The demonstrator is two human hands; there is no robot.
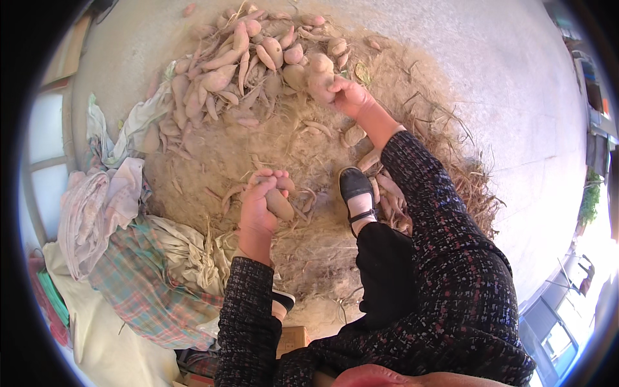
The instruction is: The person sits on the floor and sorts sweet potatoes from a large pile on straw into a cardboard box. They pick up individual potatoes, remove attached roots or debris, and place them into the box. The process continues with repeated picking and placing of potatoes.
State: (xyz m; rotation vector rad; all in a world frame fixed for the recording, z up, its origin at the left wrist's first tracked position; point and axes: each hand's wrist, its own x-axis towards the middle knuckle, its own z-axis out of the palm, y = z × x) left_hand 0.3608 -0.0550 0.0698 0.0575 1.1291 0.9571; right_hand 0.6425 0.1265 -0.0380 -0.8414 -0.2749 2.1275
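Note:
My left hand (256,196) is closed around a sweet potato (279,205), held low over the soil-strewn floor. Farther out, my right hand (352,96) grips a large, lumpy sweet potato (320,80) by its near end, at the right side of the heap. That heap of sweet potatoes (217,77) spreads over the far part of the floor, dusty and tangled with thin roots. Between my hands a small, thin sweet potato (316,128) lies on the loose soil (208,140). Several thin roots (305,205) lie just beside my left hand.
Crumpled cloths, one plaid (150,285) and one pale pink (99,213), lie at my left. Dry stalks (476,193) and more sweet potatoes (392,193) lie by my shoe (357,186). A cardboard box (293,338) sits close to me. Pale concrete floor (522,111) extends to the right.

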